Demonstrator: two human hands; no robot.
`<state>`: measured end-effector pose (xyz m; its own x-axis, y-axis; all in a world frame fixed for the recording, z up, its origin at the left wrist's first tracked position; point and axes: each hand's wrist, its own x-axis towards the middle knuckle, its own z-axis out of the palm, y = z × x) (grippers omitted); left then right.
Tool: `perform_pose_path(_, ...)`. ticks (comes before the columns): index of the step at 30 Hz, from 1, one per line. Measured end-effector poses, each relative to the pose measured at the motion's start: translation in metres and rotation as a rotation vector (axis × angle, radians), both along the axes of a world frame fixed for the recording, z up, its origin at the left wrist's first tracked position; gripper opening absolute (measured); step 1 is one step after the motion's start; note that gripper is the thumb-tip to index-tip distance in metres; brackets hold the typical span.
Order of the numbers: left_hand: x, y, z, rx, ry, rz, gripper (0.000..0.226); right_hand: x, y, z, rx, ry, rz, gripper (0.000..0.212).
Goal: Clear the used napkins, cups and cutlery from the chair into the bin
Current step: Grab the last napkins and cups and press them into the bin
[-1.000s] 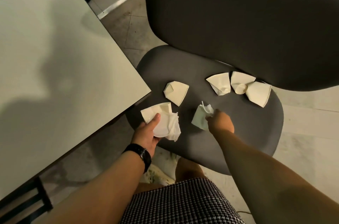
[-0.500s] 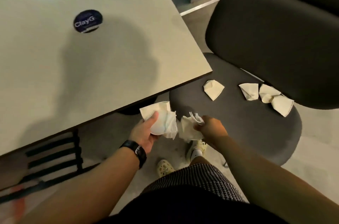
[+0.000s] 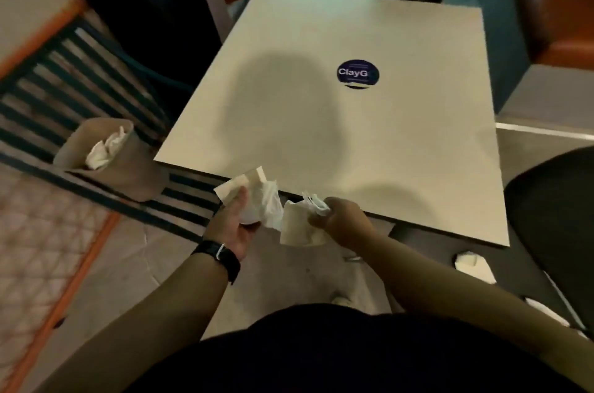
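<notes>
The big pale table [image 3: 369,148] is sitting in front of you, with a round "ClayG" sticker [image 3: 358,74] on top. The dark chair [image 3: 559,219] is peeking in at your right. The brown bin [image 3: 128,167] is standing on the floor at your left, with white napkins inside. Your left hand [image 3: 233,225] is gripping a paper cup and tissue [image 3: 257,199]. Your right hand [image 3: 342,215] is pinching a crumpled napkin bundle [image 3: 299,225] just beside it.
</notes>
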<state>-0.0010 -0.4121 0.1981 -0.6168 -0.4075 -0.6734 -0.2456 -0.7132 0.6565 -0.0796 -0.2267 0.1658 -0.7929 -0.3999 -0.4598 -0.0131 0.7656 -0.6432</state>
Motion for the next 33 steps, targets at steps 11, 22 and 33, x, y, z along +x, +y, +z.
perform_pose_path(11,0.058,-0.097,0.003,0.078,0.044,0.421,0.011,-0.019,-0.148,0.021,-0.038,0.069,0.195,0.032)
perform_pose_path(22,0.127,-0.324,0.011,0.038,-0.001,0.439,0.027,0.049,-0.377,0.012,-0.168,-0.060,0.104,0.037)
perform_pose_path(33,0.113,-0.444,-0.017,0.077,0.064,0.478,0.035,0.012,-0.498,0.007,-0.142,-0.091,0.065,0.026)
